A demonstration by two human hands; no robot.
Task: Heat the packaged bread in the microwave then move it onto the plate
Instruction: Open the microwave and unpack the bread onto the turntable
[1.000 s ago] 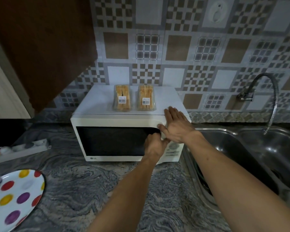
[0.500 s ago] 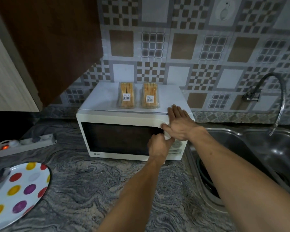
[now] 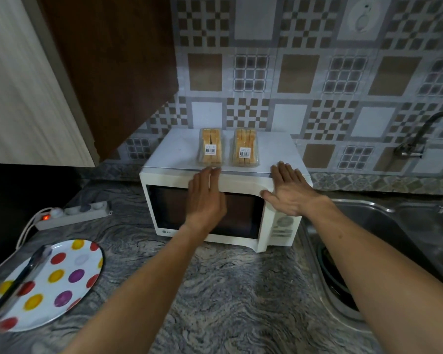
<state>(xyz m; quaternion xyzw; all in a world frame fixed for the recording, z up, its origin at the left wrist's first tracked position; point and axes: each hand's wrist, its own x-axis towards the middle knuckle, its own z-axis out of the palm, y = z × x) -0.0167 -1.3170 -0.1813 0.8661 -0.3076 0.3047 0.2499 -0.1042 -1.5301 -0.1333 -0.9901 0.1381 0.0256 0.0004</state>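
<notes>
A white microwave (image 3: 164, 180) stands on the marble counter against the tiled wall. Its door is ajar, the right edge swung out a little. Two clear packs of sliced bread lie side by side on its top: the left pack (image 3: 210, 146) and the right pack (image 3: 245, 147). My left hand (image 3: 206, 198) is open, flat against the door's upper edge, fingertips just below the left pack. My right hand (image 3: 287, 191) is open, palm on the microwave's top right front corner. A white plate (image 3: 62, 282) with coloured dots sits at the near left.
Dark tongs (image 3: 18, 282) lie across the plate. A power strip (image 3: 72, 215) with a lit red switch rests left of the microwave. A steel sink (image 3: 394, 238) and tap (image 3: 417, 139) are on the right. A brown cabinet (image 3: 108, 60) hangs overhead at left.
My left hand left the door's right-edge handle and went up-left to the door's top. The door has come slightly ajar. My right hand stays on the top right corner.
</notes>
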